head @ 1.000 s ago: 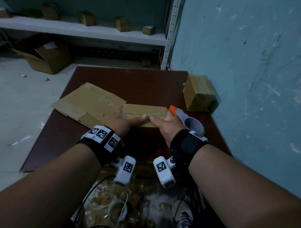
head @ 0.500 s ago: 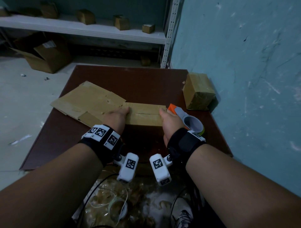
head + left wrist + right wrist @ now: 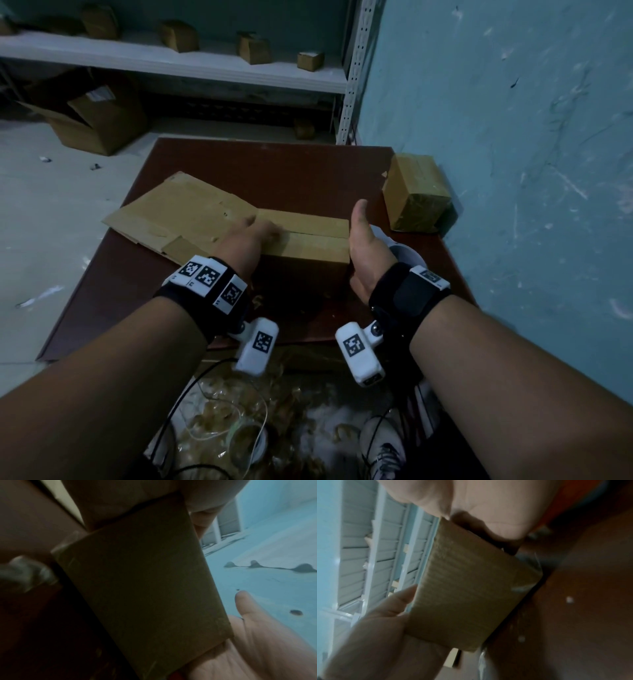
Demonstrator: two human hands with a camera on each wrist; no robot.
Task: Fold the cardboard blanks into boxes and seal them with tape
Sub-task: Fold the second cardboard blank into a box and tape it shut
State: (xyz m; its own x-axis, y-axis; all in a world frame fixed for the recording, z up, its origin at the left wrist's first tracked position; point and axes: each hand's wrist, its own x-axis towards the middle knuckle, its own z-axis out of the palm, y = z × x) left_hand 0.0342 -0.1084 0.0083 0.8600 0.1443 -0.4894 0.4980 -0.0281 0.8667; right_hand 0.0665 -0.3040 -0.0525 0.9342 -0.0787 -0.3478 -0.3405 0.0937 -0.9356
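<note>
A folded cardboard box [image 3: 305, 245] sits on the brown table [image 3: 274, 164], its top flaps meeting in a seam. My left hand [image 3: 246, 240] lies flat against its left end, fingers reaching over the top. My right hand [image 3: 363, 240] presses its palm on the right end, thumb straight and pointing away. In the left wrist view the box [image 3: 145, 588] fills the frame with the right palm [image 3: 257, 642] beyond. The right wrist view shows the box [image 3: 467, 595] and the left hand [image 3: 385, 622]. A white and orange tape dispenser [image 3: 404, 253] lies behind my right hand, mostly hidden.
Flat cardboard blanks [image 3: 185, 216] lie on the table's left half. A taped box [image 3: 416, 192] stands at the right by the blue wall. A shelf [image 3: 171, 65] with small boxes is beyond, an open carton [image 3: 96, 120] on the floor. Tape scraps [image 3: 239, 411] lie below the table edge.
Both hands slid apart from the middle of the box's top seam to its two ends. The right thumb has lifted off the top.
</note>
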